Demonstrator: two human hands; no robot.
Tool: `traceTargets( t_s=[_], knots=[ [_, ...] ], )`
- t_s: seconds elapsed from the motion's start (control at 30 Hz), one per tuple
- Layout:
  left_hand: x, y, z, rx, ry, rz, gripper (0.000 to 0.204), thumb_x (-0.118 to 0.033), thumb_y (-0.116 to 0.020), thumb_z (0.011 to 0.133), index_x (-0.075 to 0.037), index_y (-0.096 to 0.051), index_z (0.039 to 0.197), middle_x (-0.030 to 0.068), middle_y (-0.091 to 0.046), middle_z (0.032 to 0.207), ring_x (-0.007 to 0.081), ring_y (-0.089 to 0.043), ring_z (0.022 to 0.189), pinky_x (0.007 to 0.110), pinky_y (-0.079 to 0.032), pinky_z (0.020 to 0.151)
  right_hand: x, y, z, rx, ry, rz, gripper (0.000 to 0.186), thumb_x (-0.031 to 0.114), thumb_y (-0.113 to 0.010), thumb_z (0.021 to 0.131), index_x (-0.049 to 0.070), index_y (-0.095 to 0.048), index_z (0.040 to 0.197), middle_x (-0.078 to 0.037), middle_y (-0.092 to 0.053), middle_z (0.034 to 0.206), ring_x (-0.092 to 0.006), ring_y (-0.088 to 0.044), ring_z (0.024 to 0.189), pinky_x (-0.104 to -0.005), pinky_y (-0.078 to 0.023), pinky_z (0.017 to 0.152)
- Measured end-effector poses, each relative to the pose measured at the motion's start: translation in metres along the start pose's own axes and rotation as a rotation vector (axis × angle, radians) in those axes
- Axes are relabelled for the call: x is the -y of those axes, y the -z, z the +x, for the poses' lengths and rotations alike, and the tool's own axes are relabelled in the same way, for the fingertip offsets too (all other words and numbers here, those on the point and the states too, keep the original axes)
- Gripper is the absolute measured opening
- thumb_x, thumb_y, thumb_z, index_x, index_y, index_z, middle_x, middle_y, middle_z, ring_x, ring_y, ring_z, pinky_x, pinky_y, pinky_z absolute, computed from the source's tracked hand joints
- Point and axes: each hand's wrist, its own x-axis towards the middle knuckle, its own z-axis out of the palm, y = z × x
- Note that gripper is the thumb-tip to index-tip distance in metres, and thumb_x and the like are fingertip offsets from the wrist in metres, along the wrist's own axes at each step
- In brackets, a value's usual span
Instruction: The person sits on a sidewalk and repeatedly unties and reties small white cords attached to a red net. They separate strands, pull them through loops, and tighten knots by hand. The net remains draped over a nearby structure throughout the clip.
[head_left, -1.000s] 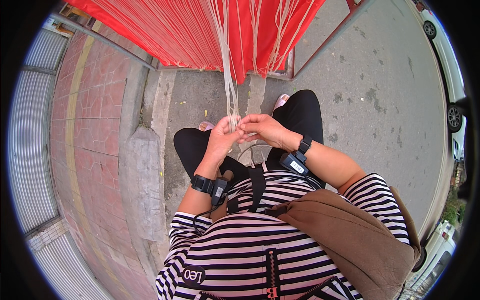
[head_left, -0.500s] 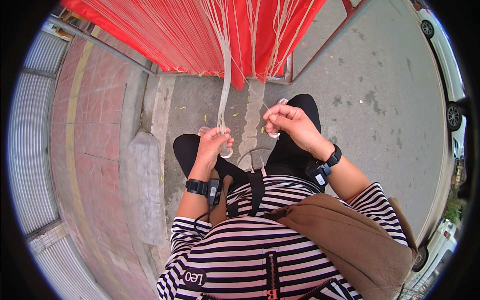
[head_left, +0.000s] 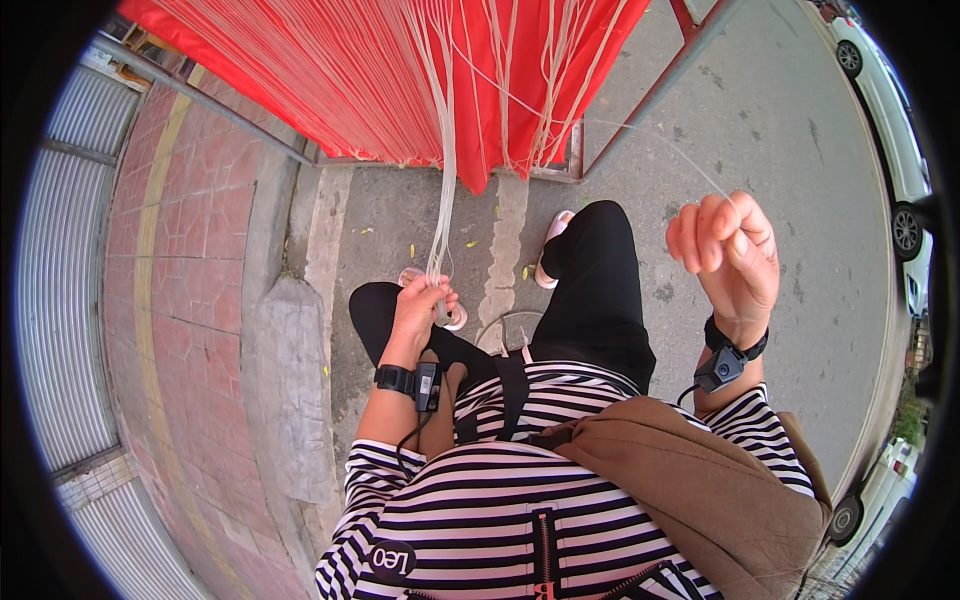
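The left hand (head_left: 424, 305) held a bundle of pale strands (head_left: 447, 190) between closed fingers; its long axis ran away from the body, up to the red cloth (head_left: 474, 150). The right hand (head_left: 735, 245), well apart from the bundle, had curled fingers pinching a single strand (head_left: 683, 152), which slanted leftward across the cloth. The left hand was nearer the bundle.

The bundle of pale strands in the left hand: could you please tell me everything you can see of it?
The bundle consists of many thin, whitish, slightly glossy strands that look like thread or fine cord. Higher up, the strands fan apart in front of the red cloth and run out of view; below the cloth they gather into a narrow band. This runs nearly straight down to the left hand, whose fingers grip it. Their exact material cannot be told.
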Motion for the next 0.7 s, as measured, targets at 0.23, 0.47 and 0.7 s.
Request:
traceTargets(
  t_s=[0.23, 0.47, 0.7],
  knots=[
    [0.006, 0.007, 0.003, -0.005, 0.024, -0.016, 0.015, -0.003, -0.061, 0.091, -0.001, -0.063, 0.106, 0.0076, -0.066, 0.09, 0.0187, -0.068, 0.081, 0.031, -0.058, 0.073, 0.047, 0.005, -0.009, 0.14, 0.15, 0.136, 0.007, 0.019, -0.055, 0.098, 0.015, -0.059, 0.094, 0.001, -0.063, 0.074, -0.013, -0.06, 0.07, -0.0311, -0.043, 0.065],
    [0.005, 0.006, 0.003, -0.012, 0.041, 0.01, 0.016, -0.004, -0.061, 0.092, -0.002, -0.063, 0.107, 0.0076, -0.067, 0.091, 0.0185, -0.067, 0.082, 0.032, -0.058, 0.074, 0.039, 0.004, -0.008, 0.266, 0.147, 0.264, 0.009, 0.017, -0.059, 0.095, 0.011, -0.064, 0.092, -0.003, -0.068, 0.078, -0.0163, -0.065, 0.075, -0.0323, -0.045, 0.068],
    [-0.006, -0.007, -0.007, 0.005, -0.009, -0.001, 0.017, -0.003, -0.061, 0.092, 0.001, -0.061, 0.108, 0.0087, -0.066, 0.091, 0.0181, -0.067, 0.083, 0.028, -0.057, 0.073, -0.051, 0.012, -0.008, -0.055, -0.378, -0.135, 0.014, 0.015, -0.056, 0.097, 0.004, -0.064, 0.097, -0.002, -0.063, 0.079, -0.012, -0.061, 0.076, -0.0289, -0.048, 0.072]
  ],
)
